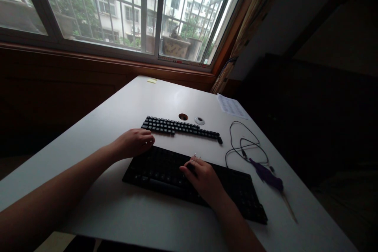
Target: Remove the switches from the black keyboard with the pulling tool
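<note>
A black keyboard (165, 187) lies on the white desk in front of me, many of its keys taken off and a few at the front left still on. Behind it, loose black keycaps (177, 126) are set out in rows. My left hand (136, 142) is closed, fingers curled, at the left end of those rows; what it holds, if anything, is hidden. Over the keyboard's middle, my right hand (203, 175) is closed on a small keycap puller (195, 158) with thin wire prongs pointing up. Part of the puller is covered by the fingers.
A black cable (240, 147) lies coiled to the right. Beside it is a purple duster-like tool (267, 175) with a pale handle. Printed paper (233, 106), a round desk hole (183, 117), its ring cover (199, 120) and a yellow note (152, 80) are farther back, below the window.
</note>
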Demonstrator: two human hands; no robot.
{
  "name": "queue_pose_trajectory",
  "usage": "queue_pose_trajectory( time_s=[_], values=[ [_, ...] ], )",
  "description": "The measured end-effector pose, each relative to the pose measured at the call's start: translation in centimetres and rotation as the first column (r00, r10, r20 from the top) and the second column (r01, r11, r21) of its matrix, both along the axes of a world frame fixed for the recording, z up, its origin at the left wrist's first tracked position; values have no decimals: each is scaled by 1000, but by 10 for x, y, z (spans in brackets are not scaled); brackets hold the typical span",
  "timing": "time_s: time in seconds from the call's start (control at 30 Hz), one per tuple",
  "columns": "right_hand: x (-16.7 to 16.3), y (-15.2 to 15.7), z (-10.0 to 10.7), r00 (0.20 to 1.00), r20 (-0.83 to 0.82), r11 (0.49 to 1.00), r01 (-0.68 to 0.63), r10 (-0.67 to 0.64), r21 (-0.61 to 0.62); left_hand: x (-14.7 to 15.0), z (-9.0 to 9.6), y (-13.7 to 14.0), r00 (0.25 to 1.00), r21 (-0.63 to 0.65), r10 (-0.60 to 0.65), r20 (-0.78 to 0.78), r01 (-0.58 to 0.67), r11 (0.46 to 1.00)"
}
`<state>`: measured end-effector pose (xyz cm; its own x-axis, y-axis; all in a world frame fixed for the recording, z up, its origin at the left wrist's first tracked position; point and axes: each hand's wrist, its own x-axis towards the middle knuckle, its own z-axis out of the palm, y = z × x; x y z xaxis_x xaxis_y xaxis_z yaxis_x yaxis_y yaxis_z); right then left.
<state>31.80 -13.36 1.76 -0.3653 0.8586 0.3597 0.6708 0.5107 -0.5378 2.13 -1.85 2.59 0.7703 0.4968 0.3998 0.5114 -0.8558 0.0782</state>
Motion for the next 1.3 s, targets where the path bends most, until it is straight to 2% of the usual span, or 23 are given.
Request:
queue_pose_trajectory(
  time_s=[0.23,0.4,0.5,0.7,0.87,1.3],
  values=[
    [-2,-3,-1,999,-45,999,2,0,32,1,1,-1,1000,16,-8,-2,8,1000],
    [-4,-3,-1,997,-46,998,62,-63,-26,1,0,-1,1000,23,-6,-5,6,1000],
    [-5,-2,-2,995,11,995,95,-95,-34,0,-1,0,1000,30,-11,-6,12,999],
    [-10,-1,2,988,144,998,58,-56,-14,0,-3,1,1000,20,4,-17,-3,1000],
    [-9,-2,6,993,109,999,42,-39,-30,0,-1,0,1000,11,2,-23,-2,1000],
    [-6,-1,1,997,51,995,55,-50,-88,0,-2,0,999,22,-5,-39,6,1000]
  ],
)
